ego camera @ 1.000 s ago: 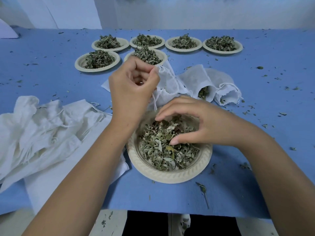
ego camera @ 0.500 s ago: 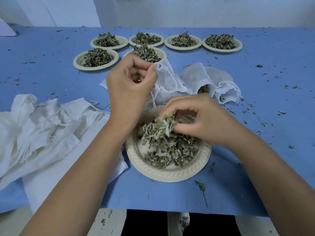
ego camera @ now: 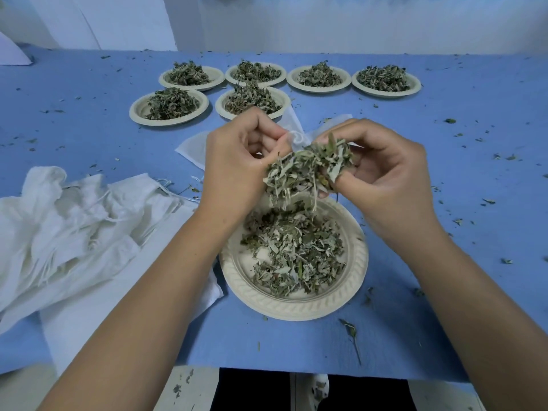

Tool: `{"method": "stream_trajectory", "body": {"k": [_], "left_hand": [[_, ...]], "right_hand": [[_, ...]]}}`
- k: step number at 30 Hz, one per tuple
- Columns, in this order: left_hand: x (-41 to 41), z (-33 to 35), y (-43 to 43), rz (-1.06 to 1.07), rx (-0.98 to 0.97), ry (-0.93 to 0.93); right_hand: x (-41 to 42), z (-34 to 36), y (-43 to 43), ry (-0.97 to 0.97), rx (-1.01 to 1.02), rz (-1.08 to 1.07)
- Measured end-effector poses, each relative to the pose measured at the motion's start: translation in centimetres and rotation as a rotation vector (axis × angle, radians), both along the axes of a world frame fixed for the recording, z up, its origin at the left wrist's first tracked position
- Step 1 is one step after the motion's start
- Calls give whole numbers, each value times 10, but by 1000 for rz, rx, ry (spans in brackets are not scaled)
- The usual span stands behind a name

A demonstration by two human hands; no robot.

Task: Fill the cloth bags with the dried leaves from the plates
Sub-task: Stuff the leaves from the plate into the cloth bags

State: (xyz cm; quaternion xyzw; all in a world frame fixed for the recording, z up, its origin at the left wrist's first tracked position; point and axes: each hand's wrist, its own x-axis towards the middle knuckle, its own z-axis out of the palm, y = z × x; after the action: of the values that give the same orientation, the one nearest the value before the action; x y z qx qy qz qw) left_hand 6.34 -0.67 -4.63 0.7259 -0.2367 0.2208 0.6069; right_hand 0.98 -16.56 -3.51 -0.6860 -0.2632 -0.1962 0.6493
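Left hand and right hand meet in mid-air above the near plate, almost touching. Left fingers are curled, pinching the rim of a white drawstring cloth bag; most of the bag is hidden behind the hands. Right fingers are bunched around a clump of pale green dried leaves, held right at the bag's mouth, with strands hanging loose beneath. The blue-covered counter has its near edge just below the forearms. Open surface lies to the right and far left, dotted with leaf crumbs. Left of the forearm, near the counter edge, sits a heap of limp white cloth bags with trailing strings. Directly under the hands is a cream embossed paper plate, part full, a bare patch of its floor showing at the left among the loose dried leaves. Beyond the hands are six more cream paper plates, four in a back row and two in front, each heaped with darker green leaves. The nearest of these lies just behind the left knuckles. Leaves look crisp, curled and grey-green, with thin stems mixed in.
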Motion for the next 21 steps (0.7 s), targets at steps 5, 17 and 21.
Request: {"method": "stream_trajectory", "body": {"k": [5,17,21], "left_hand": [[1,-1,0,-22,8,-10],[-2,-1,0,-58,34,-50],[-7,0,-1,-94,39,-62]], "right_hand": [[0,-1,-2,27,16,-39],[2,-6,-1,-108,-227,-247],[4,-10,-1,-254,-454,-406]]}}
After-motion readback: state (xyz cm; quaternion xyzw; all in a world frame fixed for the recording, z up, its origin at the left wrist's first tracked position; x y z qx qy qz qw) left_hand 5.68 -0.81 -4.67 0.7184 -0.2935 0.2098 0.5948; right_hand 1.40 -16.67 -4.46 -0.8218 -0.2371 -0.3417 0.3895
